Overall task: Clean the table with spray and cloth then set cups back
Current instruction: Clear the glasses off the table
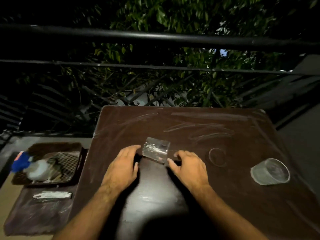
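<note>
Dark brown and glossy, the square tabletop (216, 196) shows pale wipe streaks and a faint ring mark (217, 157) just right of the clear glass cup (155, 149), which stands near the table's middle, its walls catching bright glints. Beside this cup the left hand (121, 168) lies flat, fingers loosely together, the fingertips just beside the glass; whether they touch it cannot be told. On the cup's other side, the right hand (188, 168) has its fingers curled and slightly parted, gripping nothing. Well to the right of this cup, a second clear tumbler (271, 171) sits close to the table's right edge. Left of the cup, off the table, a dark tray (53, 146) holds a white spray bottle with blue top (32, 168) and a checked cloth (66, 163). Beyond the cup, bare tabletop runs to the far edge, backed by a black railing (155, 38) and leaves.
</note>
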Available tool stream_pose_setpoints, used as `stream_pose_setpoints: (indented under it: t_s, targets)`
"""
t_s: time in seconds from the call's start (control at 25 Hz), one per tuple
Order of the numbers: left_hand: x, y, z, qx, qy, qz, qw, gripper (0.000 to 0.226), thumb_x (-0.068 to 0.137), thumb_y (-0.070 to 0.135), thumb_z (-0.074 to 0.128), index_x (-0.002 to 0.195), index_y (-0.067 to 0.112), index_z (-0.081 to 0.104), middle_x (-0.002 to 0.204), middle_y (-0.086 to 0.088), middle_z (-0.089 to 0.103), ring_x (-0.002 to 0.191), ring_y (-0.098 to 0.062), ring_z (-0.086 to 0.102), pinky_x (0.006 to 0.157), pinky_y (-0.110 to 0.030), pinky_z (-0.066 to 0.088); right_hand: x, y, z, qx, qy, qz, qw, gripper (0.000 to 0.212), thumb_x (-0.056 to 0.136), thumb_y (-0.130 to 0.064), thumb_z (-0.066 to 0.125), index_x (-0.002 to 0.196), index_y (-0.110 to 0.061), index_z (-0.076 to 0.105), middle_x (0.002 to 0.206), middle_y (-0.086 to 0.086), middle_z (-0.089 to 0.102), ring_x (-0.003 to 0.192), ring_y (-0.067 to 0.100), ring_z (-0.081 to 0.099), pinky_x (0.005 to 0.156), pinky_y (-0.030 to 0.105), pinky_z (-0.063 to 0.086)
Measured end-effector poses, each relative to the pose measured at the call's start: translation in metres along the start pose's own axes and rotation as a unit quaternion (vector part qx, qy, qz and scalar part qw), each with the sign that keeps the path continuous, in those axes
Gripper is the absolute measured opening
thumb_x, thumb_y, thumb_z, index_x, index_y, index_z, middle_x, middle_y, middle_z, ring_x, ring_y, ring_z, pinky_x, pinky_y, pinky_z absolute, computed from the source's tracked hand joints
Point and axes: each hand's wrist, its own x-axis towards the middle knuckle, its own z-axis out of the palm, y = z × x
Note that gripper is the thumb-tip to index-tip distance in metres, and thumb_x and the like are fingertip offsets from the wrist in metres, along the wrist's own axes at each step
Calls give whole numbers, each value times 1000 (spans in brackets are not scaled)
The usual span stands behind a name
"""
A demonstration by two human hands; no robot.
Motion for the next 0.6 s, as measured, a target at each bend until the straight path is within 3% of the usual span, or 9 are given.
stream_pose_setpoints:
  t_s: [0.2, 0.32, 0.44, 0.6]
  targets:
    - [26, 39, 31, 71, -13, 20, 997, 72, 76, 17, 67, 142, 18, 40, 147, -1, 43, 138, -19, 36, 115, -37, 35, 0, 60, -27, -10, -6, 42, 999, 40, 91, -61, 54, 113, -30, 64, 111, -8, 67, 108, 17, 56, 90, 34, 48]
    - [39, 61, 45, 129, -14, 20, 991, 86, 72, 16, 70, 149, 19, 32, 156, -3, 32, 146, -23, 24, 120, -40, 25, 0, 97, -39, -45, -33, 64, 996, 40, 92, -56, 55, 120, -29, 61, 119, -4, 63, 116, 20, 49, 93, 36, 46]
    - [48, 76, 56, 180, -33, 20, 983, 87, 80, 22, 65, 155, 20, 20, 162, -5, 21, 150, -25, 12, 123, -41, 10, 1, 129, -48, -185, -78, 54, 978, 45, 92, -49, 57, 128, -22, 56, 127, 4, 57, 122, 27, 43, 98, 41, 40]
    - [55, 86, 66, 234, -84, -3, 969, 81, 89, 21, 53, 156, 24, 7, 164, -3, 12, 151, -24, 3, 123, -44, 0, 19, 166, -63, -350, -156, 89, 919, 48, 95, -30, 54, 140, -13, 50, 141, 14, 48, 135, 42, 33, 108, 58, 30]
